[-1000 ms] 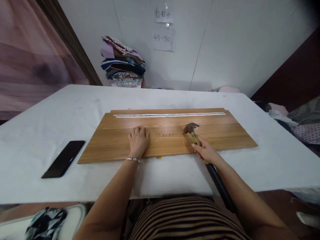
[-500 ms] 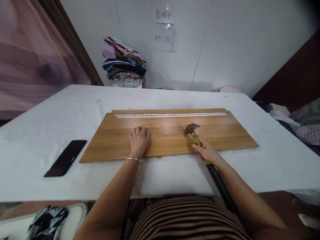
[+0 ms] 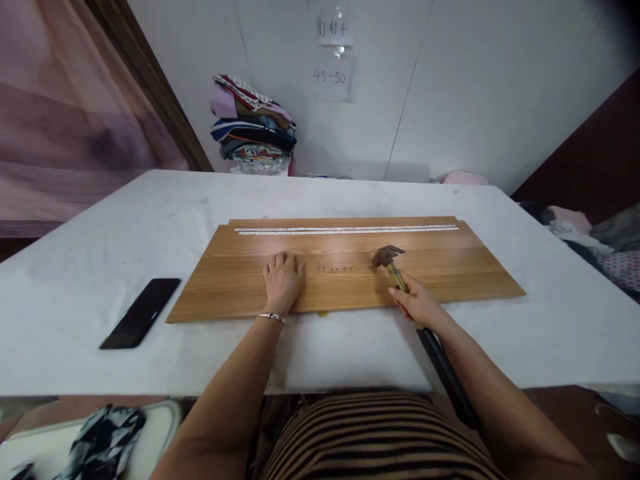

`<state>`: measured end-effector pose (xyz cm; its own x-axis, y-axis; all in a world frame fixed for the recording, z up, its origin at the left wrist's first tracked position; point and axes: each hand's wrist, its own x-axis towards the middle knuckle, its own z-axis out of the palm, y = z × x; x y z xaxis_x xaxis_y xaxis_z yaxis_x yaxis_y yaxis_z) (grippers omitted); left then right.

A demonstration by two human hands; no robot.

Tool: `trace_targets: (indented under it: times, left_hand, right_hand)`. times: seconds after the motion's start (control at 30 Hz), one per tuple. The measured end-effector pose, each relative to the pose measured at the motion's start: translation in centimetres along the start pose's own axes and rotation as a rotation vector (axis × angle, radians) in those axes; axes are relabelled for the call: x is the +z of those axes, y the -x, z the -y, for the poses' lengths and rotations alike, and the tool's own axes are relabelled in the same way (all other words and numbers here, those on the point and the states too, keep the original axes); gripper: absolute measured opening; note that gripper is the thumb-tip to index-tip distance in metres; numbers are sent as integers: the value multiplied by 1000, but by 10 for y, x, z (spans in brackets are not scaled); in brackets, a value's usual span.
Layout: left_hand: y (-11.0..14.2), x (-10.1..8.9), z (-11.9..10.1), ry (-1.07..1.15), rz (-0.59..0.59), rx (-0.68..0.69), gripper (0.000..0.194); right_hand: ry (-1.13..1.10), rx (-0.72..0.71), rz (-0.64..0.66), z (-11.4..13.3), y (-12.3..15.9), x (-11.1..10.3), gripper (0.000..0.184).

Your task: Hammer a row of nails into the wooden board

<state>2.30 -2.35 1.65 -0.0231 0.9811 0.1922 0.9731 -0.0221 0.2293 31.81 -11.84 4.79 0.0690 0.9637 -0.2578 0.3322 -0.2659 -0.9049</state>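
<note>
A wood-grain board (image 3: pixel 225 280) lies flat on the white-covered table. My left hand (image 3: pixel 283 281) rests on it, palm down with fingers stretched out, holding nothing. A row of several small nails (image 3: pixel 344 268) runs along the middle of the board, to the right of that hand. My right hand (image 3: pixel 416 300) is wrapped round the handle of a claw hammer (image 3: pixel 388 256), close below its head. The rusty head is at the right end of the nail row; whether it touches a nail I cannot tell. The black grip points back towards my right forearm.
Two white marked strips (image 3: pixel 345 230) lie along the board's far edge. A black phone (image 3: pixel 141 313) is on the table (image 3: pixel 75 267) to the left. Folded clothes (image 3: pixel 253 127) are stacked behind the table, against a wall with paper signs (image 3: pixel 334 77). Fabric (image 3: pixel 620 270) is heaped beyond the right edge.
The whole view has shifted slightly, so everything appears a little further right. Both hands and the hammer keep their places on and over the board.
</note>
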Motion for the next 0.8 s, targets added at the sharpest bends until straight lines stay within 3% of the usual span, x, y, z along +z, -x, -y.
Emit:
trace_targets:
  times: [0.8]
  left_hand:
    - [0,-2,-1,-1,1,-4,39]
  right_hand:
    - [4,14,13,5,2,4,22]
